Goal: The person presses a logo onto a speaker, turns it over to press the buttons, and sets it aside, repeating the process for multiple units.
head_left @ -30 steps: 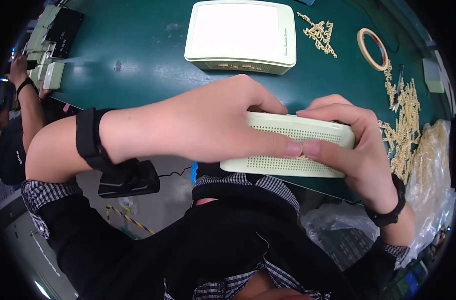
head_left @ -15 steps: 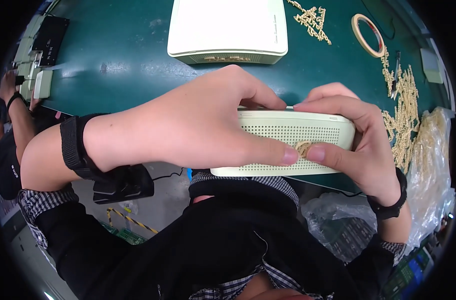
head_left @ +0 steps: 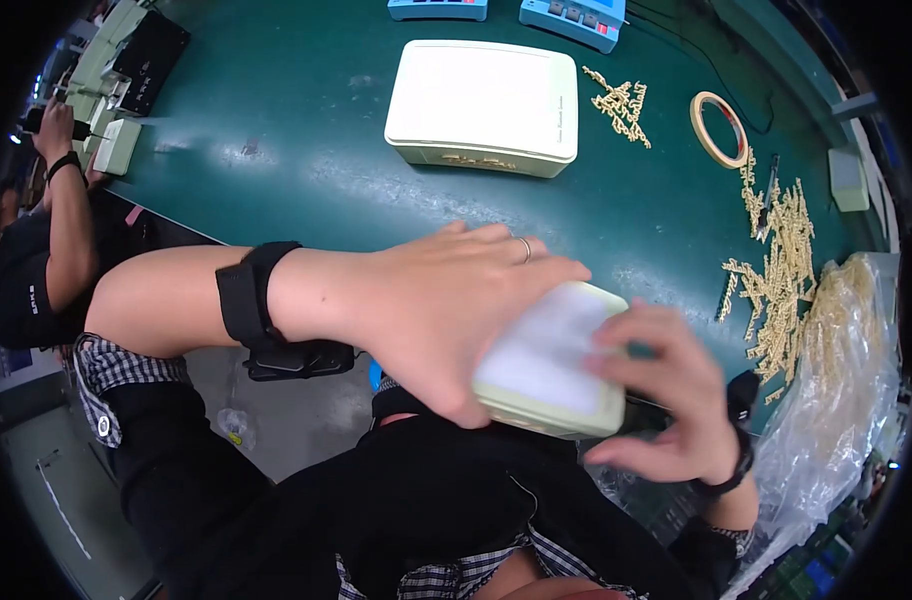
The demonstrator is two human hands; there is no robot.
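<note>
A cream plastic box [head_left: 541,355] is tilted in front of me, just off the table's near edge. My left hand [head_left: 436,300] wraps over its left end, with the thumb below and the fingers across the far side. At the box's right end is my right hand [head_left: 681,385], blurred by motion. Its fingers are spread in front of the top face and its thumb stands apart from the box. The box's perforated side is turned out of sight. Farther back, a similar cream box [head_left: 481,95] lies on the table with gold-coloured pieces on its front side.
Gold-coloured letter-like pieces [head_left: 781,290] are heaped at the right, beside a clear plastic bag [head_left: 826,400]. Another small cluster [head_left: 621,110] lies near a tape roll [head_left: 718,130]. Blue devices [head_left: 576,20] stand at the back. A co-worker's arm [head_left: 68,200] is at far left.
My thumbs have come off the small gold-coloured piece on the perforated side. The box has turned and moved lower. My right hand has opened away from it, and the view has shifted.
</note>
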